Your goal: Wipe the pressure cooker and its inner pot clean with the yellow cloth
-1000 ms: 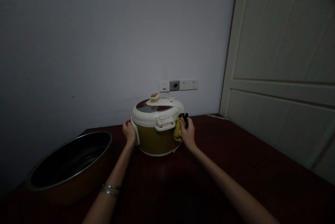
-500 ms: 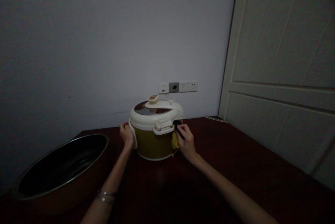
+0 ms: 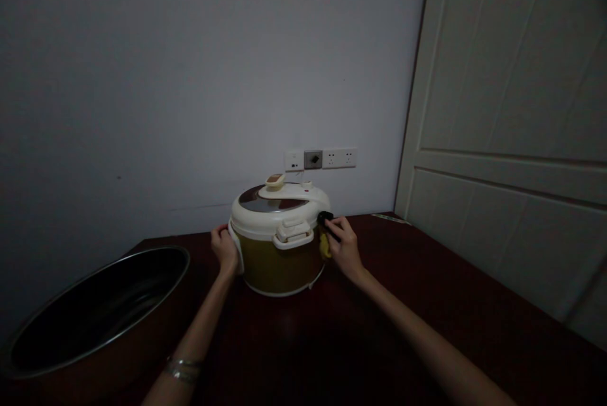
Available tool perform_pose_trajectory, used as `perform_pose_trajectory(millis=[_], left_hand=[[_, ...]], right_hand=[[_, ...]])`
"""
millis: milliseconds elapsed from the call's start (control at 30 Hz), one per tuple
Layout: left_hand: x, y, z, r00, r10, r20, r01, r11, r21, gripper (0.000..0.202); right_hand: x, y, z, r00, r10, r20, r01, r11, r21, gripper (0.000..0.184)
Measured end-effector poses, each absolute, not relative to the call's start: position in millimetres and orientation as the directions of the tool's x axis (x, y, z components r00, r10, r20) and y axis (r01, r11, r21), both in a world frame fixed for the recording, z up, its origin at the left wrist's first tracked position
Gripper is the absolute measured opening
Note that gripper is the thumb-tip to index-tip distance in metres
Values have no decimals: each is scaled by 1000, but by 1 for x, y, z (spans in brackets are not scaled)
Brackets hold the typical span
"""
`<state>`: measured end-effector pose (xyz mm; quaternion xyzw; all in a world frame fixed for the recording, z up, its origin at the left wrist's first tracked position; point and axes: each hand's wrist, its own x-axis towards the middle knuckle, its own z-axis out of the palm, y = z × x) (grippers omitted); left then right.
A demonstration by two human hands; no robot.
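Note:
A rice cooker (image 3: 277,254) with an olive-yellow body and a cream lid stands on a dark red-brown table (image 3: 427,305) near the wall. My left hand (image 3: 224,249) grips the cooker's white handle on its left side. My right hand (image 3: 345,246) is pressed against the cooker's right side, closed on a yellow and black cloth (image 3: 325,235) that touches the lid's rim and the body just under it.
A large metal basin (image 3: 90,317) with a dark inside sits on the table at the left. A row of wall sockets (image 3: 320,158) is behind the cooker. A cream panelled door (image 3: 512,128) fills the right side.
The cooker has shifted a little to the left and nearer. My right hand with the cloth went lower on the cooker's side, then back up to the lid's rim.

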<state>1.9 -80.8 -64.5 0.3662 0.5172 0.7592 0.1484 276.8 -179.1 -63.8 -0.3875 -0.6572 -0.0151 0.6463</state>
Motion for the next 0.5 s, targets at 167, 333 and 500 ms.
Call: perform_pose_trajectory(millis=[167, 333, 500], left_hand=[[3, -84, -63, -675, 621, 397, 155, -407, 900, 18], [1, -82, -66, -678, 624, 389, 149, -402, 903, 19], [-1, -78, -71, -681, 622, 387, 134, -414, 901, 21]], right_hand=[[321, -158, -28, 440, 684, 583, 266, 520, -811, 17], [332, -99, 3, 462, 853, 243, -21, 285, -958, 22], [314, -53, 18, 303, 938, 171, -89, 207, -974, 31]])
